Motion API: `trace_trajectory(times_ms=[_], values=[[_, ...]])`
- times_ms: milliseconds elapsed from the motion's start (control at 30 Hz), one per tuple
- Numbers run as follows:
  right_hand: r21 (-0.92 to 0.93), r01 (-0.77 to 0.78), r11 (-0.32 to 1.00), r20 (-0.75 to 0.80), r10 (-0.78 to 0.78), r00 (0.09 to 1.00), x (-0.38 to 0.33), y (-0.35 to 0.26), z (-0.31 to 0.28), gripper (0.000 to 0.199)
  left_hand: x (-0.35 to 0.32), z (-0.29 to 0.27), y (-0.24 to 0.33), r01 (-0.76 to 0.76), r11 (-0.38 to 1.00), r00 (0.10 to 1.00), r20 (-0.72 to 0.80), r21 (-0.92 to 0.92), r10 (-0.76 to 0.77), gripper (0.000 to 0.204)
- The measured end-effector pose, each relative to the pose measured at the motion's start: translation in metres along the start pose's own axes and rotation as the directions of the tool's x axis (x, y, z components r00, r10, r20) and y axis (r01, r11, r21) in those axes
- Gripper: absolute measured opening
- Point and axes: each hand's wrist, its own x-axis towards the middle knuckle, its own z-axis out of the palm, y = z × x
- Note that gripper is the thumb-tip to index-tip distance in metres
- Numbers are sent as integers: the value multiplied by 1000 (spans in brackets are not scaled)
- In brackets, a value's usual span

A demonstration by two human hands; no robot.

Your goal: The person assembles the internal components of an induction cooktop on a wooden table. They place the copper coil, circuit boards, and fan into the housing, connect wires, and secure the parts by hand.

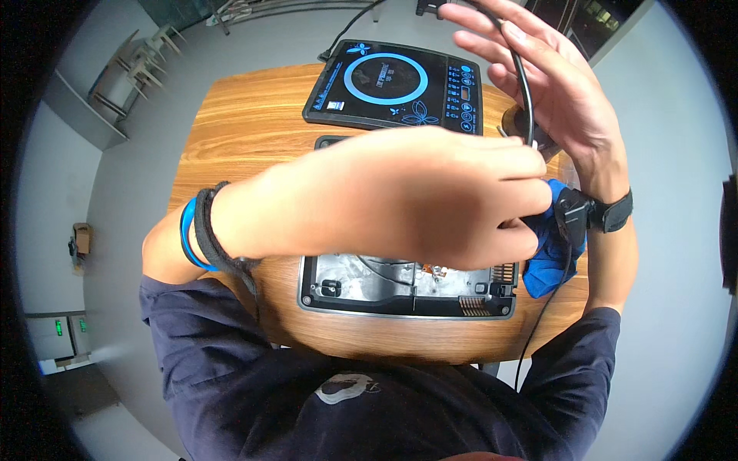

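Observation:
My left hand [461, 196] reaches across the middle of the table with its fingers curled. At its fingertips it grips a black power cord [527, 100], which rises past my right palm and loops over toward the far side. My right hand [557, 84] is lifted at the far right with its fingers stretched apart, the cord passing in front of it. Below my left hand lies an opened black appliance housing [361, 307] with its inside showing, partly hidden by the hand. Beyond it is a black induction cooktop [384, 81] with blue markings.
A crumpled blue cloth [547, 265] lies at the right of the housing. Behind my right hand, a dark round object [513, 121] is partly hidden. A thin cable [540, 323] hangs from the device [573, 215] strapped on my right wrist. The wooden table [238, 115] has rounded edges.

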Motion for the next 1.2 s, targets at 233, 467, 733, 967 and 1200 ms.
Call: trace_trajectory(times_ms=[233,467,733,967,1200], values=[[80,222,972,33,-225,974,-25,-5,11,67,-21,-3,-4,50,667,964,-139,-743,-227,14],[-182,171,968,109,-153,982,-59,-5,18,81,-45,10,-57,262,-375,481,457,-889,-748,82],[-611,269,744,436,32,900,-64,44,85,65,-46,-7,-90,475,-200,606,483,-857,-631,67],[-940,292,177,215,-357,909,-64,42,31,49,-59,-18,-58,665,159,698,531,-730,-481,47],[-773,-51,632,259,389,884,-94,53,-59,56,-60,-29,-42,629,231,731,463,-742,-502,41]])
